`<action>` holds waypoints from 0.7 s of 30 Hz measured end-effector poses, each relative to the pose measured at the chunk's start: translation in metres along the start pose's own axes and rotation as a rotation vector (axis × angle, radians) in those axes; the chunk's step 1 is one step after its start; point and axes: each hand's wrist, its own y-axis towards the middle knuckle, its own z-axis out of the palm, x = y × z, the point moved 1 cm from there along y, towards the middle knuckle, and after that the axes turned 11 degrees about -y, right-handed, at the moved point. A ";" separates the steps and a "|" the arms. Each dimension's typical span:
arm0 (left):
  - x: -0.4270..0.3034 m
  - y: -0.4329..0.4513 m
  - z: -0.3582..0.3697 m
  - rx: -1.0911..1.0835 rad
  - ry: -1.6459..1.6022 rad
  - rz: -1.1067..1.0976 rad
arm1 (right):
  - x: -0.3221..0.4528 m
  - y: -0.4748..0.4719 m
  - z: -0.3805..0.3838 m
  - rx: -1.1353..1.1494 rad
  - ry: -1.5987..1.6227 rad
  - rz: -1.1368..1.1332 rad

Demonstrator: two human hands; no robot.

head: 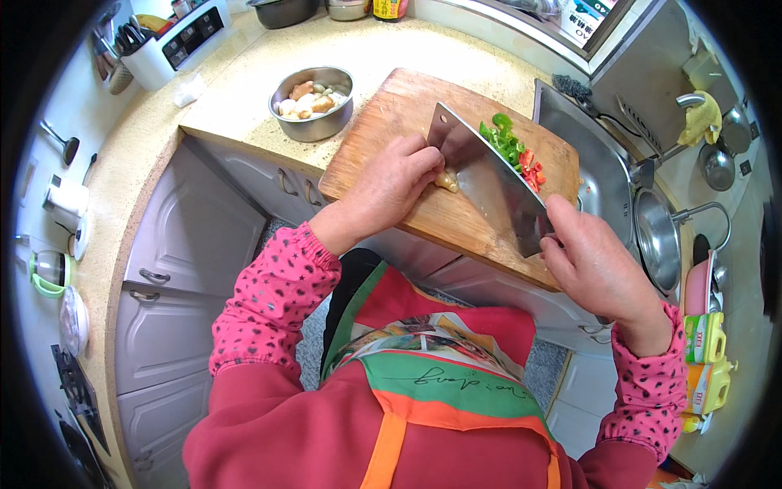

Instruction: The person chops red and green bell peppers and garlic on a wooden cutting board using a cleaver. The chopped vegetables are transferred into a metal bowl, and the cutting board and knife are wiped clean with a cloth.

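Observation:
My right hand (589, 260) grips the handle end of a wide cleaver (489, 174), whose blade slants over a wooden cutting board (372, 134). Curled fingers of my left hand (406, 174) rest beside the blade, close to a small pale yellowish piece of food (448, 181) on the board. Whether those fingers hold the piece, I cannot tell. Beyond the blade lie chopped green peppers (504, 140) and chopped red peppers (531, 171). A round metal bowl (313, 125) with pale and brownish food pieces stands on the counter left of the board.
Right of the board is a steel sink (602, 174), with a metal pan (657, 238) near its edge. A dark pot (284, 12) stands at the back of the counter (238, 85). A white knife holder (148, 64) is at the back left. Cabinets are below the counter.

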 end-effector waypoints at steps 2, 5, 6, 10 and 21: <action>0.000 0.000 0.000 0.001 -0.001 -0.004 | -0.002 0.004 -0.002 0.047 0.013 -0.018; 0.001 0.001 0.001 -0.001 -0.009 -0.010 | -0.004 0.018 0.002 0.070 0.026 -0.024; 0.000 0.000 0.001 -0.007 -0.013 0.002 | -0.003 0.024 0.004 0.060 0.027 -0.059; -0.001 -0.001 0.001 -0.006 -0.005 -0.052 | 0.002 0.040 0.013 0.107 0.003 0.009; -0.003 0.000 0.001 -0.030 0.047 -0.009 | 0.005 0.014 -0.009 0.052 0.096 0.031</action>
